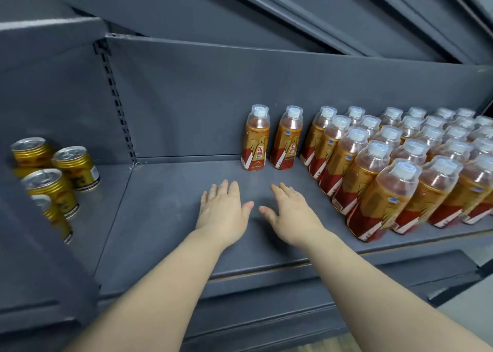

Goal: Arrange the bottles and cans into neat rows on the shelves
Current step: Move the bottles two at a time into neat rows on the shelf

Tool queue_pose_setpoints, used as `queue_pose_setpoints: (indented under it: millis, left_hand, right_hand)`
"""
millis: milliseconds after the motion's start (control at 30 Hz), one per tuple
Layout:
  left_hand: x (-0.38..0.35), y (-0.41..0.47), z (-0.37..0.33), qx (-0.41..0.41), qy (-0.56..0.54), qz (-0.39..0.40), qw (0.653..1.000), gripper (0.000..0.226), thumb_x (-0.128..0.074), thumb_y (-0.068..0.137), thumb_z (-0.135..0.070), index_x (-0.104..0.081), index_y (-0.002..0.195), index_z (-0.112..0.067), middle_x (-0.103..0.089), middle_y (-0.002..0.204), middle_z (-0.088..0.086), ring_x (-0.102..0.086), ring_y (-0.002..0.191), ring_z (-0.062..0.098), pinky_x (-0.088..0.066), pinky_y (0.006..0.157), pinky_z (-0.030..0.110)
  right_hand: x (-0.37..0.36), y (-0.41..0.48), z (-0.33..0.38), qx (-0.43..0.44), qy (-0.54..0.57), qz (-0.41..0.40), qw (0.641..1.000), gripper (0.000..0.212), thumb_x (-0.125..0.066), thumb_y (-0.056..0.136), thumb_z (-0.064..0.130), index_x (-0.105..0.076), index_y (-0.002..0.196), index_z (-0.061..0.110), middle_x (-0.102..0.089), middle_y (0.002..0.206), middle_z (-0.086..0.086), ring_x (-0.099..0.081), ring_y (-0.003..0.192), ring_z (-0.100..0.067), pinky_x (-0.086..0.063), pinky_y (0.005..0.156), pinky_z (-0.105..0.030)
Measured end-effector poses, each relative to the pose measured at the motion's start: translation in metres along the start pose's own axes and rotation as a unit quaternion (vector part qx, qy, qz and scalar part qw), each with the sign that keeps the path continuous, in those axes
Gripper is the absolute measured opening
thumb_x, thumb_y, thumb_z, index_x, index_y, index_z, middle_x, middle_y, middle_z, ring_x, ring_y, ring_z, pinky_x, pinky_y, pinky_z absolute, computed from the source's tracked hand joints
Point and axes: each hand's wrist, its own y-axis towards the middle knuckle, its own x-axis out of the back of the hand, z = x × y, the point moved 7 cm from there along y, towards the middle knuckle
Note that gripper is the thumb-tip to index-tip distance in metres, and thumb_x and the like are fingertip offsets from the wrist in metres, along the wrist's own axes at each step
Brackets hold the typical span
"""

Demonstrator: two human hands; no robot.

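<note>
Amber plastic bottles with white caps and red-and-gold labels (400, 164) stand packed in tight front-to-back rows on the right part of the dark grey metal shelf (173, 218), filling it to the front edge. Two more of the same kind, the left lone bottle (255, 138) and the right lone bottle (286, 138), stand upright against the back panel just left of that block, with a small gap between them. They look like the start of new rows, so the bare stretch in front of them is probably where further bottles belong. Gold metal cans with silver tops (76, 168) sit in a loose cluster in the neighbouring bay, beyond the perforated upright post (117, 103). The left hand (224, 207) and the right hand (290, 210) lie side by side over the bare shelf, palms down, fingers straight and released, grasping nothing. Whether they touch the surface I cannot tell. Both point toward the two lone bottles, likely to straighten them or draw them forward.
</note>
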Motion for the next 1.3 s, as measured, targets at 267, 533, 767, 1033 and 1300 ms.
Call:
queue_pose_setpoints:
  millis: [267,533,767,1033,1300]
  left_hand:
    - [-0.009,-0.093,0.007,0.036,0.025,-0.005,0.999,0.068,-0.031,0.106,-0.048,-0.010,0.159,-0.010,-0.010,0.167,0.011,-0.006,0.153,0.031,-0.006,0.124,0.046]
    - [-0.009,-0.180,0.033,0.076,0.039,-0.038,0.996,0.063,-0.036,0.104,-0.047,-0.023,0.154,-0.011,-0.025,0.162,0.009,-0.020,0.150,0.032,-0.017,0.122,0.048]
    - [0.004,-0.240,0.078,0.111,0.061,-0.073,0.989,0.053,-0.040,0.102,-0.047,-0.039,0.141,-0.011,-0.047,0.141,0.008,-0.043,0.132,0.030,-0.035,0.111,0.046]
    - [0.032,-0.309,0.170,0.179,0.069,-0.105,0.976,0.045,-0.041,0.102,-0.046,-0.045,0.133,-0.013,-0.052,0.133,0.005,-0.049,0.119,0.026,-0.039,0.104,0.043]
    - [0.075,-0.399,0.306,0.273,0.076,-0.125,0.951,0.052,-0.039,0.103,-0.047,-0.041,0.138,-0.010,-0.046,0.144,0.010,-0.044,0.130,0.031,-0.034,0.111,0.048]
  right_hand:
    - [-0.019,-0.073,0.008,0.054,0.015,0.027,0.998,0.069,-0.038,0.104,0.051,-0.016,0.159,0.017,-0.011,0.167,-0.008,-0.005,0.154,-0.026,-0.008,0.124,-0.038]
    - [-0.038,-0.143,0.040,0.113,0.034,0.047,0.992,0.067,-0.037,0.105,0.049,-0.018,0.159,0.014,-0.015,0.166,-0.008,-0.008,0.153,-0.025,-0.011,0.124,-0.039]
    - [-0.052,-0.180,0.099,0.191,0.028,0.009,0.981,0.055,-0.040,0.104,0.047,-0.040,0.148,0.014,-0.049,0.144,-0.003,-0.040,0.132,-0.026,-0.036,0.108,-0.037]
    - [-0.100,-0.213,0.216,0.303,0.005,0.082,0.950,0.046,-0.045,0.103,0.046,-0.051,0.138,0.018,-0.059,0.129,-0.002,-0.051,0.122,-0.024,-0.045,0.099,-0.039]
    - [-0.155,-0.245,0.362,0.353,-0.006,0.135,0.926,0.066,-0.037,0.103,0.053,-0.019,0.159,0.023,-0.015,0.167,0.000,-0.009,0.154,-0.020,-0.015,0.123,-0.038]
